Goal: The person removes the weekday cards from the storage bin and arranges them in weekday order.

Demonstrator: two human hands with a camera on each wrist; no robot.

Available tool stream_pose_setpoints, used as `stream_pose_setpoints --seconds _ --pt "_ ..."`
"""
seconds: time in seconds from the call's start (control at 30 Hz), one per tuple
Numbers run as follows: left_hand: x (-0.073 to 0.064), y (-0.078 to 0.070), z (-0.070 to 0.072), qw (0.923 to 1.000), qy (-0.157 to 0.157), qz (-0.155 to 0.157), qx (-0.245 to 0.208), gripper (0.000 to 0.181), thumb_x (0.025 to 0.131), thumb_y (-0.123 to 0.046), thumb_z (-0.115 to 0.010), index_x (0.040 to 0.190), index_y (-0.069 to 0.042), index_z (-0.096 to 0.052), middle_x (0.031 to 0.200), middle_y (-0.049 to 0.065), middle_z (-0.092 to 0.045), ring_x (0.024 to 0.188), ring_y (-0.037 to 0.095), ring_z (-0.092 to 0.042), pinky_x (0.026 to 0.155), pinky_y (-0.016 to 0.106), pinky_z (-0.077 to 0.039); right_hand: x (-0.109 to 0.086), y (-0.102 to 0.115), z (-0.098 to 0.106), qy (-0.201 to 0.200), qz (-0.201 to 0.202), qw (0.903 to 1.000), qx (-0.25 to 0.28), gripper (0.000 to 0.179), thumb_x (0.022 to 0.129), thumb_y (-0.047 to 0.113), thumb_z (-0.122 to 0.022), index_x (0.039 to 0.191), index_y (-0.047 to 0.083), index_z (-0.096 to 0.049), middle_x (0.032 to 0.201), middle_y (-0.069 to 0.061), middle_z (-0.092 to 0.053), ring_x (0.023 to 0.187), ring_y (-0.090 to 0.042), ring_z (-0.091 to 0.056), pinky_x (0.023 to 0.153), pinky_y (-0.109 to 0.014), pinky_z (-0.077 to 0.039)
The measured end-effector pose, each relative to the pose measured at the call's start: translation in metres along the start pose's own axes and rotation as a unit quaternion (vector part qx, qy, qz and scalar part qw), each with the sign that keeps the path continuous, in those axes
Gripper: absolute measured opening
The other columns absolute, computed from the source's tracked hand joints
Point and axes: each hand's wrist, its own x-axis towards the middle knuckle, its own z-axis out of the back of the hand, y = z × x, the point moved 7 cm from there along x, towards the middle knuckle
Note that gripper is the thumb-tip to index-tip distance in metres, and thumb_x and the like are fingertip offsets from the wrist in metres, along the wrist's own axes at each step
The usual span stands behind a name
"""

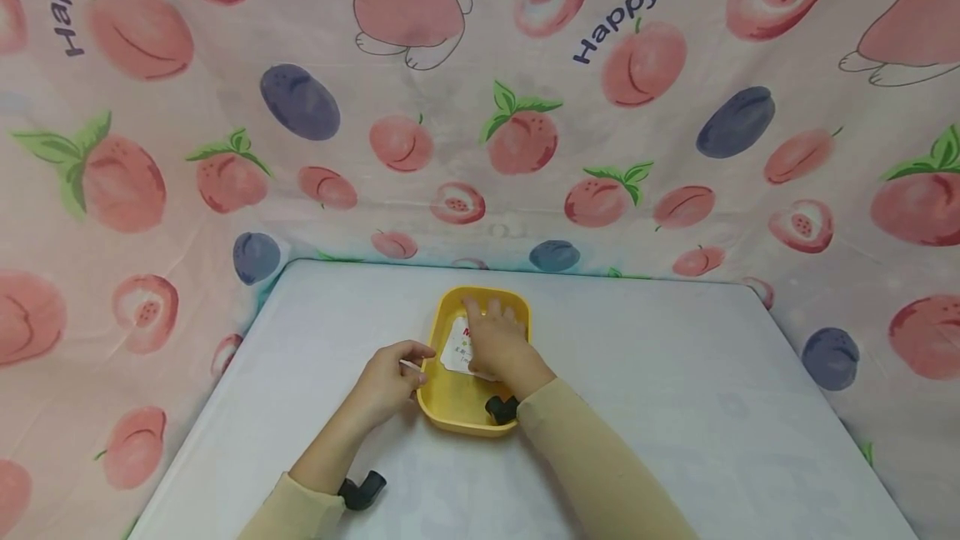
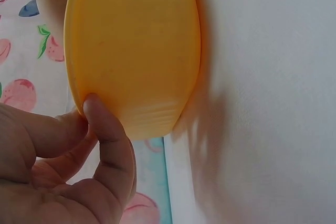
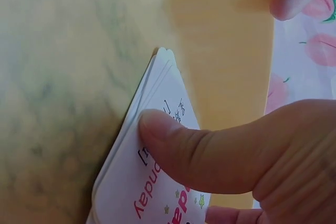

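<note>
A yellow plastic tray sits on the white table, and my left hand pinches its left rim between thumb and fingers. In the left wrist view, that thumb and index finger meet at the edge of the tray's wall. Inside the tray lies a small stack of white cards with pink lettering ending in "onday". My right hand reaches in over the cards and holds them, its thumb across the printed face. Its other fingers are partly hidden.
Under the tray, the white table extends to both sides. A fruit-printed cloth hangs behind and beside it. Black bands with a stub, one at the left wrist and one at the right, sit near the beige sleeves.
</note>
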Motion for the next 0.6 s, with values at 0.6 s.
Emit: stream_pose_setpoints --seconds 0.6 --pt "0.0008 0.0024 -0.0027 0.9999 -0.001 0.013 0.009 0.036 0.096 0.008 -0.069 0.128 -0.009 -0.073 0.122 0.016 -0.063 0.087 0.023 -0.066 0.072 0.030 -0.062 0.0021 0.0001 -0.0019 -0.020 0.003 0.9992 -0.036 0.095 0.081 0.036 -0.096 0.154 0.019 -0.039 0.145 -0.018 -0.045 0.133 -0.037 -0.043 0.109 -0.056 -0.046"
